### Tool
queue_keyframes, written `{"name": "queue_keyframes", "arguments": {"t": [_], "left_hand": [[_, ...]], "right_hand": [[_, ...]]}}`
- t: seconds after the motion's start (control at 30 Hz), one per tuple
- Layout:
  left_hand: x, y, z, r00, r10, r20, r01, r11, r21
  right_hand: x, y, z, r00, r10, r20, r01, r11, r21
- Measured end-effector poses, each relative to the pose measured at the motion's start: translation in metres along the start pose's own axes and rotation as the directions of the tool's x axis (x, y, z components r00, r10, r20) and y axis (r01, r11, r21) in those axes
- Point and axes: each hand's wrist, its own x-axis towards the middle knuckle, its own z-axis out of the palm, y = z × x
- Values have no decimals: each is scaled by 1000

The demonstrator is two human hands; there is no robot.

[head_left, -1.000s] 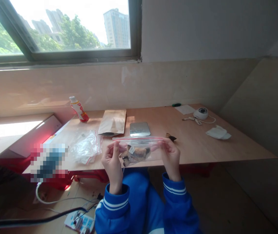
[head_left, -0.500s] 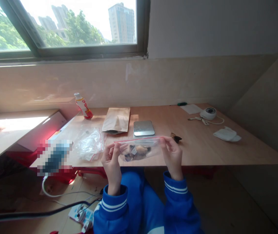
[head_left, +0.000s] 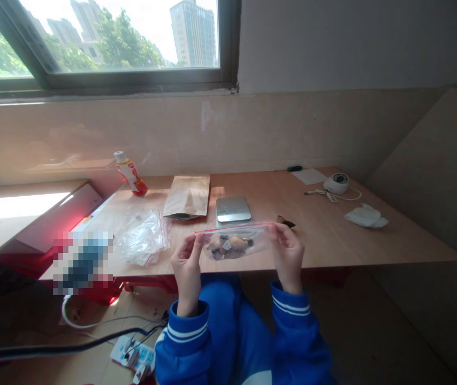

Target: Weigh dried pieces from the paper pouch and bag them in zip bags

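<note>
The wooden table [head_left: 333, 235] fills the middle of the view. On it, at 11 o'clock from the held bag, lies a brown paper pouch [head_left: 187, 197]; at 9 o'clock sits a crumpled heap of clear bags [head_left: 142, 235]. The zip bag [head_left: 234, 243], with brownish and dark pieces inside, is held in the air over the table's near edge, stretched level between both hands. The left hand [head_left: 186, 264] pinches its left top corner and the right hand [head_left: 288, 254] its right, the two hands apart. A metal scale [head_left: 233, 208] sits at 12 o'clock, a small bottle [head_left: 130, 174] at 10 o'clock, and a dark scrap [head_left: 285, 222] just beyond the right fingers
</note>
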Motion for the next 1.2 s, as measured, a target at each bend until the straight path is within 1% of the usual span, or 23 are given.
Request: {"name": "queue_keyframes", "arguments": {"t": [0.1,0.23,0.33,0.47,0.57,0.7,0.8,0.9,1.0,1.1,1.17,1.2], "left_hand": [[-1,3,-1,1000,1,21,-1,1000,14],[-1,4,-3,999,30,27,-30,999,17],[0,3,-4,999,45,12,-45,999,-27],[2,1,-5,999,32,-4,-32,993,-112],[1,2,-4,997,54,-48,-58,993,-102],[-3,7,-3,979,139,-146,-147,988,-41],[-5,9,1,972,156,-178,-164,986,-33],[-7,8,6,984,96,-151,-108,992,-72],[-7,6,11,996,-4,-94,-14,982,-189],[-7,4,12,998,-63,-7,57,949,-311],[-8,3,10,999,-48,22,53,946,-320],[-8,2,8,999,-35,30,42,952,-303]], "right_hand": [[0,-3,1,1000,28,4,-28,1000,10],[-1,-5,3,999,31,26,-32,999,25],[-2,-5,5,999,35,13,-35,999,32],[-4,-6,7,999,43,18,-44,998,34],[-6,-8,8,998,53,25,-54,996,64],[-9,-13,10,998,46,51,-52,993,109],[-10,-17,12,999,41,29,-45,990,134],[-9,-17,15,999,49,-19,-46,990,131],[-8,-15,16,998,60,-31,-56,990,126],[-7,-14,15,996,67,55,-74,986,152],[-7,-13,14,989,81,126,-103,978,180],[-7,-13,14,986,89,143,-117,973,199]]}}
